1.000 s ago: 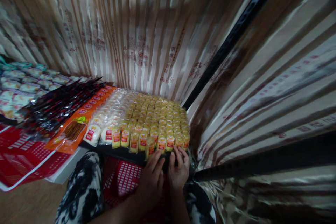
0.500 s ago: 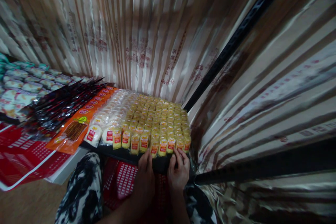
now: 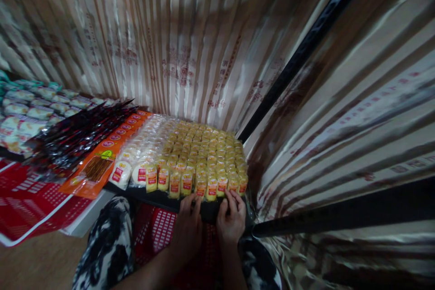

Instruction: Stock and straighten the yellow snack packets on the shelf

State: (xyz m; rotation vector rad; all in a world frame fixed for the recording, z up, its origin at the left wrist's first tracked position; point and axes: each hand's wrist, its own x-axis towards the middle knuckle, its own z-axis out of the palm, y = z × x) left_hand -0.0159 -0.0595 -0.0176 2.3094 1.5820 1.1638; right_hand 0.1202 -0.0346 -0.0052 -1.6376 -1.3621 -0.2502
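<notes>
Rows of small yellow snack packets [image 3: 204,158] with red labels fill the right part of a dark shelf [image 3: 159,198]. My left hand [image 3: 188,226] rests on the shelf's front edge, its fingertips touching the front-row packets near the middle. My right hand [image 3: 231,217] lies beside it, fingers curled up against the front packets at the right end. Neither hand lifts a packet. White packets [image 3: 136,163] with red labels stand in rows to the left of the yellow ones.
Orange packets [image 3: 98,163], black packets [image 3: 78,136] and pale bags [image 3: 30,108] lie further left. A red crate [image 3: 159,233] sits under the shelf between my patterned knees [image 3: 105,244]. Striped shiny curtains [image 3: 190,41] hang behind and to the right, with a black bar [image 3: 306,50].
My left hand drew back from a tilted front packet, which now stands level in its row. Both hands stay at the shelf's front edge.
</notes>
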